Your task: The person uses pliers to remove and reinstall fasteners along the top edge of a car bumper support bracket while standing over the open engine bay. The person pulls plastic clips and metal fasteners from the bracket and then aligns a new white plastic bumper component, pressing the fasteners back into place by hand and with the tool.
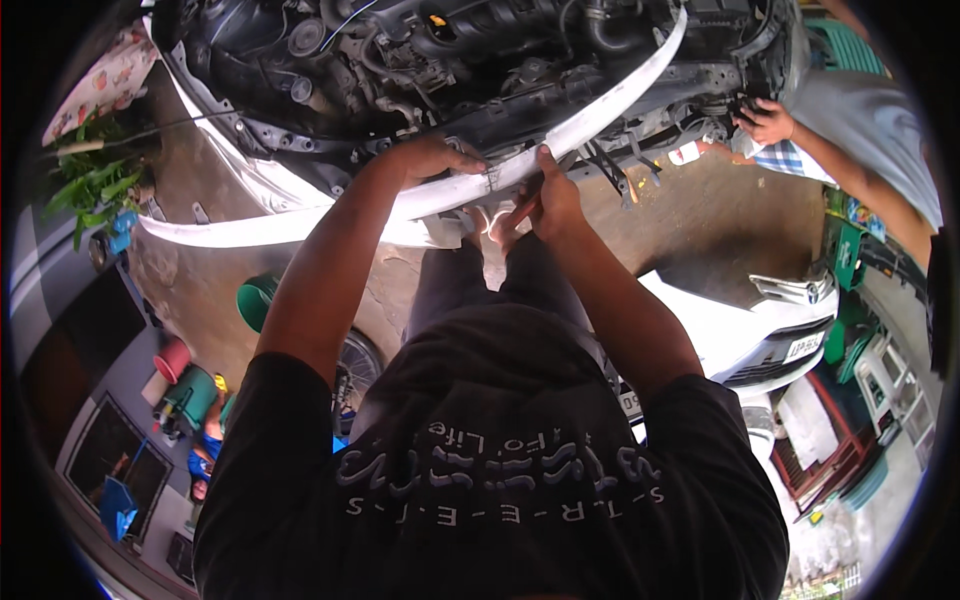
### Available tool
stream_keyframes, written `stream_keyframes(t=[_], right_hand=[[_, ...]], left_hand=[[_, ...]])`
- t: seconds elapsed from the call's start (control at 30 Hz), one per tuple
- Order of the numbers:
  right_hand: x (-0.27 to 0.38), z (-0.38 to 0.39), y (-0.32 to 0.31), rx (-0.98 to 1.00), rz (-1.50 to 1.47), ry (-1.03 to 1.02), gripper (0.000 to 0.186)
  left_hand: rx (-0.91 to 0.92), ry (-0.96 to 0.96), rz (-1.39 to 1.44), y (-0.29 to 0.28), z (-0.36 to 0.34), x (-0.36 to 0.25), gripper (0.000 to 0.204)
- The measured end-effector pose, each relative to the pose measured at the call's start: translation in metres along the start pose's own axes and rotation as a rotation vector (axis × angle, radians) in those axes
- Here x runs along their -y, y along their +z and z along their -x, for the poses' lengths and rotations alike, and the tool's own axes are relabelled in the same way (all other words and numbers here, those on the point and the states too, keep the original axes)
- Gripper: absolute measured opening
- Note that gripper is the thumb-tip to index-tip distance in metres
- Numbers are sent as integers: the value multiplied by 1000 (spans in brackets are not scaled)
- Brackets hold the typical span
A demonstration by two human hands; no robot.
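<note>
A long, curved white car trim strip (600, 112) spans the view in front of an open engine bay (400, 70). My left hand (438, 160) is closed over its middle, the thumb lying along the upper edge. Further right, my right hand (556, 196) grips the strip from below with the thumb pressed on its face. A reddish-brown, stick-like thing (518, 214) shows beside my right fingers; whether I hold it cannot be made out. Between my hands the strip bears a dark, jagged mark (491, 178) like a crack.
At the right, another person's hand (768, 124) is near the car's front corner, by a white and red container (686, 153). A white car front (745, 325) is at the lower right. A green bucket (257, 302) and a wheel (358, 365) are at the left. Plants (100, 175) stand far left.
</note>
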State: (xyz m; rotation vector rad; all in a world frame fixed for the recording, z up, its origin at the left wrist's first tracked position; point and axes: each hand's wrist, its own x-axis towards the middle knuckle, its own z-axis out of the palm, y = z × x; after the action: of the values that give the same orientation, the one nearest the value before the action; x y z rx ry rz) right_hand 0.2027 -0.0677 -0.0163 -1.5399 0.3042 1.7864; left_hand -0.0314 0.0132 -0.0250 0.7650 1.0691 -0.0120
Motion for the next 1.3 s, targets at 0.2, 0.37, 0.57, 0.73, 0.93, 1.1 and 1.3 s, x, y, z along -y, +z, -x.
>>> stream_keyframes(t=[0.2, 0.37, 0.57, 0.73, 0.93, 1.1, 1.3], right_hand=[[-16, -40, -10, 39, 24, -39, 39], [-13, -40, -29, 31, 86, 68, 25], [70, 18, -67, 39, 894, 378, 32], [133, 42, -18, 375, 1889, -84, 36], [136, -26, 77, 657, 2140, -587, 33], [94, -58, 92, 737, 2284, -518, 41], [78, -25, 90, 500, 2277, -536, 36]], left_hand=[[-10, -21, -63, -15, -15, 11, 41], [5, -41, 61, -17, -21, 24, 38], [123, -71, 142, -31, -32, 34, 42], [75, -115, 67, -36, -36, 34, 44], [45, -20, 42, -29, -41, 39, 38], [14, -41, 77, -25, -40, 38, 33], [-35, 12, 61, -16, -18, 21, 32]])
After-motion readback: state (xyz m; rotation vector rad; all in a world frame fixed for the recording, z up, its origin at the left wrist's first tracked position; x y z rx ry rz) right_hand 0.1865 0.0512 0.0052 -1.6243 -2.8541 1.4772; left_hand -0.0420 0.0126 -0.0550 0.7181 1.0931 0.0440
